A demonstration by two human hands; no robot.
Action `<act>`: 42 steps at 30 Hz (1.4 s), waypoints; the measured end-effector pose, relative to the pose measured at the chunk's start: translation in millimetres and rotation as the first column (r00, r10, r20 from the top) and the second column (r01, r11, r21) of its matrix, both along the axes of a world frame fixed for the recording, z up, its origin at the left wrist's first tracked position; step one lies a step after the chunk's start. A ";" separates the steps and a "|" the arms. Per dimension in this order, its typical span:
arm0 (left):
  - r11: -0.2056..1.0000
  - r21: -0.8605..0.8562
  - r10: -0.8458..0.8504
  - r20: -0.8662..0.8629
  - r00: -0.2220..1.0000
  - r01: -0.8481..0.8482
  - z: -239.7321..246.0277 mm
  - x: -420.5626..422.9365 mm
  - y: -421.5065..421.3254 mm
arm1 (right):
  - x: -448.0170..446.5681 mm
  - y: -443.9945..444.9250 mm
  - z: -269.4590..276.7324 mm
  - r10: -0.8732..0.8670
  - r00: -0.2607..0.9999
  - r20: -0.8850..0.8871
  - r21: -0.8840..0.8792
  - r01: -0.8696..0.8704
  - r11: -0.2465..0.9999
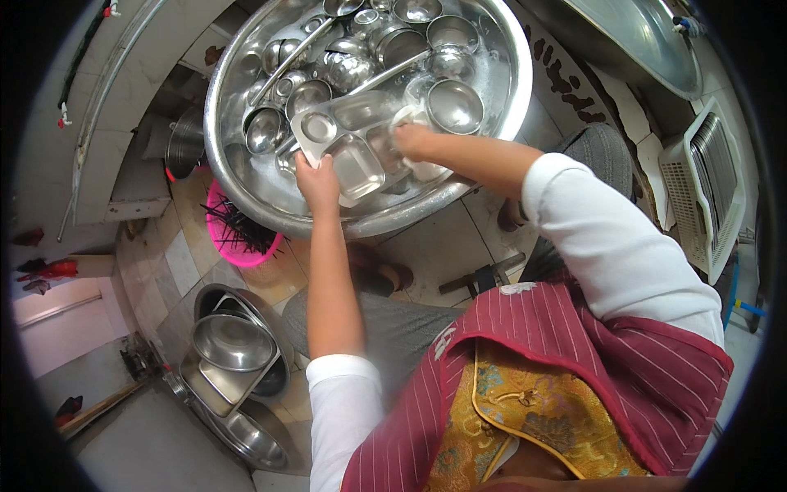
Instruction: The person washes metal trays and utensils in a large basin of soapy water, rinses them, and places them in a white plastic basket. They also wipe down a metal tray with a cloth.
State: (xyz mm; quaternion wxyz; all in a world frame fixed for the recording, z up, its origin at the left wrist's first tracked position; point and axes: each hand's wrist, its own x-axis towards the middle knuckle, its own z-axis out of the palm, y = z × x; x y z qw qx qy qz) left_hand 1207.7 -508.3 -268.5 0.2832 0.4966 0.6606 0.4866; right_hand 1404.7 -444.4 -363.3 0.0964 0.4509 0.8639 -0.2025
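Note:
A stainless-steel compartment tray (355, 163) is tilted over the near side of a large metal basin (216, 141). My left hand (318, 181) grips the tray's near left edge, thumb on top. Bunched in my right hand (415, 140) is a white cloth (411, 115), pressed to the tray's right part; some fingers are hidden by the cloth. Soapy water fills the basin around several steel bowls. One bowl (455, 106) stands just beyond my right hand. Two long metal handles lie among the bowls, one of them a ladle handle (292, 59) at the left.
Below the basin's left rim is a pink plastic basket (237, 257) of dark chopsticks (243, 224). Steel bowls and pans (233, 343) are stacked on the tiled floor at lower left. A white plastic crate (679, 184) at right holds upright trays (713, 166). Another metal basin (645, 37) is upper right.

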 end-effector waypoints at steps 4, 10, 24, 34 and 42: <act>0.999 -0.041 0.040 0.161 0.986 -0.034 -22.7 0.0 0.8 | -3.9 15.3 2.7 -0.141 0.987 0.074 -0.127 0.150 0.980; 0.969 -0.241 0.129 0.327 0.936 -0.049 -25.2 -11.3 0.9 | -26.9 4.0 13.0 -0.142 0.960 -0.242 -0.037 0.137 0.990; 0.992 0.084 0.076 0.216 0.973 -0.096 -18.2 -1.4 -6.5 | -44.8 -29.0 17.6 0.174 0.977 -0.122 -0.143 -0.191 0.971; 0.970 0.193 -0.161 0.066 0.985 0.146 75.4 -30.0 -21.6 | 15.8 56.0 -32.5 0.272 0.889 0.368 -0.040 -0.277 0.960; 0.735 0.484 -0.276 -0.426 0.862 0.475 129.9 46.5 -11.2 | 277.1 158.3 -131.1 -0.326 0.865 0.380 -0.352 0.462 0.814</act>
